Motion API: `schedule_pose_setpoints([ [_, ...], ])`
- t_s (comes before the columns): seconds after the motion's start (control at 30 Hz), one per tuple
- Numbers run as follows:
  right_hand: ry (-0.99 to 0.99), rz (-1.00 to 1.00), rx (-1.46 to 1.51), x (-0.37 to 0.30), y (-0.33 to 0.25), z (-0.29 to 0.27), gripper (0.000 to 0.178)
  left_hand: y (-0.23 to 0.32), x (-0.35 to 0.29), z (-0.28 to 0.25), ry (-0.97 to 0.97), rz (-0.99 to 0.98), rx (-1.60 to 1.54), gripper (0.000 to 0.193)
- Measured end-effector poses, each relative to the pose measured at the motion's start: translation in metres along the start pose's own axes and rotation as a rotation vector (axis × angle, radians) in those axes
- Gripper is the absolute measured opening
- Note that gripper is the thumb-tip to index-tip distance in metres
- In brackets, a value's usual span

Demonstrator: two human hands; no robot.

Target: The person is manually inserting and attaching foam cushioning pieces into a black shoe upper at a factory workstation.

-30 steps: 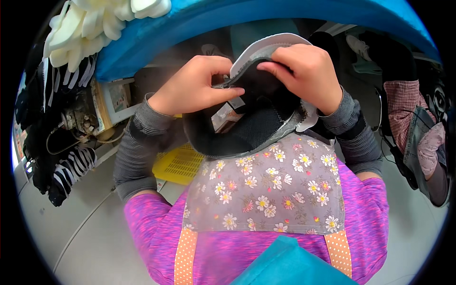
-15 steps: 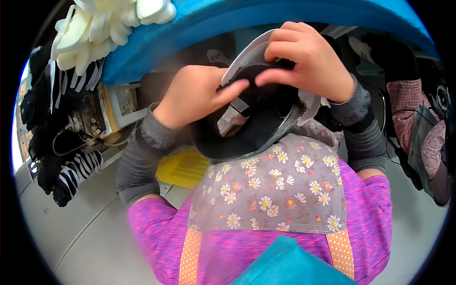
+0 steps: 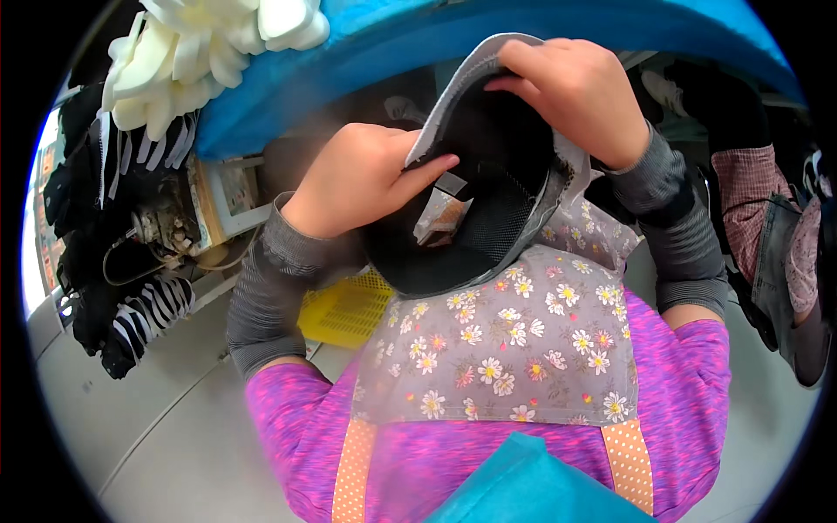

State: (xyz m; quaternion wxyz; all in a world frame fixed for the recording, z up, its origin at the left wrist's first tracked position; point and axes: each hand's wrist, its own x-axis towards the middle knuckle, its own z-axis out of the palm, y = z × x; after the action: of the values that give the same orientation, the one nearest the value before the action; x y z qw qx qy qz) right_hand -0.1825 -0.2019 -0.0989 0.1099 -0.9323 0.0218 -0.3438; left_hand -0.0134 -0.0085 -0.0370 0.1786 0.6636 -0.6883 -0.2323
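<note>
Between my hands I hold what looks like a cap point(image 3: 497, 213), its black, partly mesh inside turned up toward me. A pale grey, stitched edge point(image 3: 471, 74) curves along its far side. My left hand point(image 3: 357, 174) is closed on the rim at the left, thumb lying on the inner face. On the far right part of the same edge, my right hand point(image 3: 580, 96) pinches the material, its fingertips reaching over the rim. A small white and brown label point(image 3: 443, 218) shows within the cap. The near side of the cap rests close against my flowered apron point(image 3: 497, 349).
White foam pieces point(image 3: 183, 61) lie piled at the upper left on a blue-covered surface point(image 3: 288, 96). Black and white striped pieces point(image 3: 153, 314) hang at the left. A yellow basket point(image 3: 344, 309) stands below my left arm. Another person's clothed leg point(image 3: 750, 200) is at the right.
My right hand has shifted slightly right along the rim, and the cap's opening has spread wider. More of the inside and the label now shows. My left hand keeps its grip.
</note>
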Motion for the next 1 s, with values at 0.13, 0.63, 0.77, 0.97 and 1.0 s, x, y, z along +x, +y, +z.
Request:
schedule_pose_setpoints([
  [0.13, -0.123, 0.118, 0.131, 0.007, 0.016, -0.002, 0.025, -0.005, -0.003, 0.001, 0.018, -0.033, 0.033, 0.019],
  [0.63, 0.583, 0.44, 0.659, -0.013, -0.002, 0.001, 0.042, 0.002, -0.027, 0.002, 0.942, -0.455, -0.285, 0.034],
  [0.77, 0.121, 0.708, 1.001, -0.021, -0.051, 0.015, 0.075, 0.006, -0.026, 0.04, 1.259, -0.567, -0.479, 0.032],
  [0.97, 0.124, 0.688, 0.896, -0.006, -0.058, 0.056, 0.064, 0.01, -0.075, 0.057, 0.979, -0.649, -0.733, 0.027],
  [1.0, 0.117, 0.687, 0.898, -0.004, -0.057, 0.057, 0.064, 0.013, -0.087, 0.045, 0.694, -0.735, -0.765, 0.029],
])
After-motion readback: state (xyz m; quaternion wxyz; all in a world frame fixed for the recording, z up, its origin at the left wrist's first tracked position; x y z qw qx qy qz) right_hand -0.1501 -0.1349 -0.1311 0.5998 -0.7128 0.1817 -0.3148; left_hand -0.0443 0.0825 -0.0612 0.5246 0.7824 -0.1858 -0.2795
